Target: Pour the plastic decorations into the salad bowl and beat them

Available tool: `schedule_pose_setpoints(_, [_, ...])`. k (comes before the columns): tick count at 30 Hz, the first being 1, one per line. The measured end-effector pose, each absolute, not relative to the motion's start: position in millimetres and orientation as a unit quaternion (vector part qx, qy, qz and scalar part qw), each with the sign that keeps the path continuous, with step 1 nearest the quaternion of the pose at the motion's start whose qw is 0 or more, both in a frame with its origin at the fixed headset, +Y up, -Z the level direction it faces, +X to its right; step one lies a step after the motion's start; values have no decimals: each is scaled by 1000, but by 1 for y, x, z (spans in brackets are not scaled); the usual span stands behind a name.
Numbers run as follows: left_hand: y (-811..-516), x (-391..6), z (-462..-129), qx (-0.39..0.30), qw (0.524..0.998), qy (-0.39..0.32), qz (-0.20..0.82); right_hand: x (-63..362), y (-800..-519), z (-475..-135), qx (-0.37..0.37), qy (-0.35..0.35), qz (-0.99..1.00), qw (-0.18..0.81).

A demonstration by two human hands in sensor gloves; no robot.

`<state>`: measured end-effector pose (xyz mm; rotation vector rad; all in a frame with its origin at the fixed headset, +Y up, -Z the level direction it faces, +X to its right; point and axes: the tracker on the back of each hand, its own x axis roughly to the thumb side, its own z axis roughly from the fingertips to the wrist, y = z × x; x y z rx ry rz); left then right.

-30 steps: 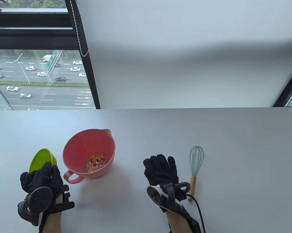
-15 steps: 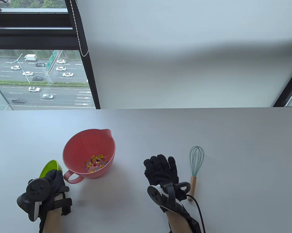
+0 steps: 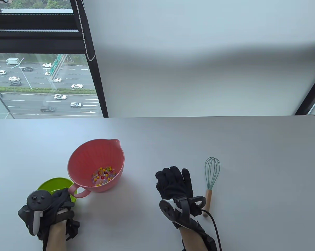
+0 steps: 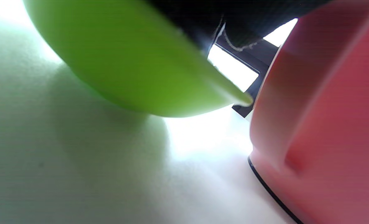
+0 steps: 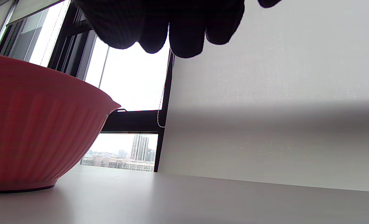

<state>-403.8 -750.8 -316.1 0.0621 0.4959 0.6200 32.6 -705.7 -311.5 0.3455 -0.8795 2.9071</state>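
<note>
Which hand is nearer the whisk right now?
Right. The right hand lies flat just left of the whisk; the left hand holds the green bowl across the table.

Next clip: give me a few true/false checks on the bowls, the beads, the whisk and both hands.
1. The beads lie in the pink bowl. True.
2. The right hand holds the whisk. False: the whisk lies on the table beside the hand, untouched.
3. The left hand grips the green bowl. True.
4. The green bowl is full of beads. False: none show in it.
5. The whisk stands in the pink bowl. False: it lies well to its right.
</note>
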Motion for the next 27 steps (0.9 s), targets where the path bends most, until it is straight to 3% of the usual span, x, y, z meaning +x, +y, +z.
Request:
schedule_pose_setpoints(6, [-748, -403, -315, 51, 921, 235, 307, 32, -706, -311, 115, -287, 950, 40])
schedule_pose_setpoints(12, [-726, -397, -305, 206, 908, 196, 308, 30, -706, -311, 118, -288, 950, 36])
schedule_pose_setpoints(15, [-723, -389, -305, 239, 886, 139, 372, 30, -707, -311, 118, -285, 950, 33])
schedule_pose_setpoints(19, [-728, -377, -313, 214, 874, 99, 424, 29, -707, -311, 120, -283, 951, 30])
schedule_pose_setpoints(27, [-737, -370, -324, 166, 876, 94, 443, 28, -708, -311, 122, -278, 952, 27])
